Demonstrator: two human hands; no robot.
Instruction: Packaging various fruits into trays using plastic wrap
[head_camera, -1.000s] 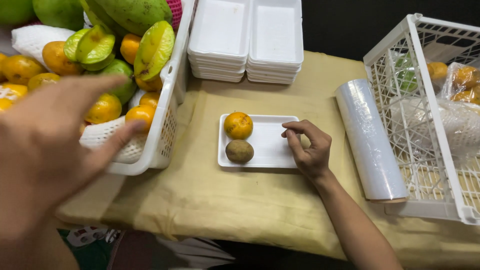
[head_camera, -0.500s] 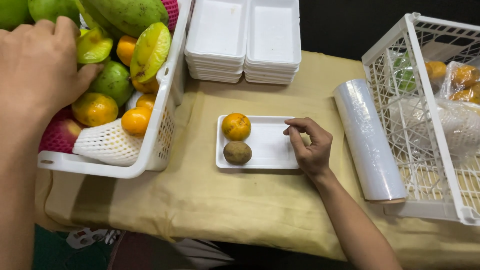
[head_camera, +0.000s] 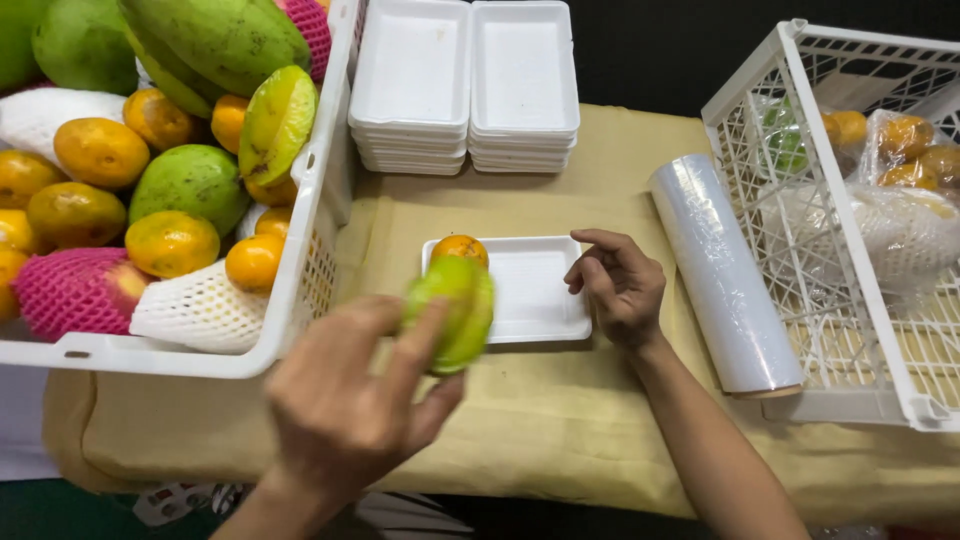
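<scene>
Your left hand (head_camera: 345, 400) pinches a green starfruit (head_camera: 452, 310) at its fingertips, held over the near left corner of the white foam tray (head_camera: 535, 290). Your right hand (head_camera: 620, 285), fingers curled and empty, steadies the tray's right edge. The fruit hides most of an orange (head_camera: 461, 246) behind it.
</scene>
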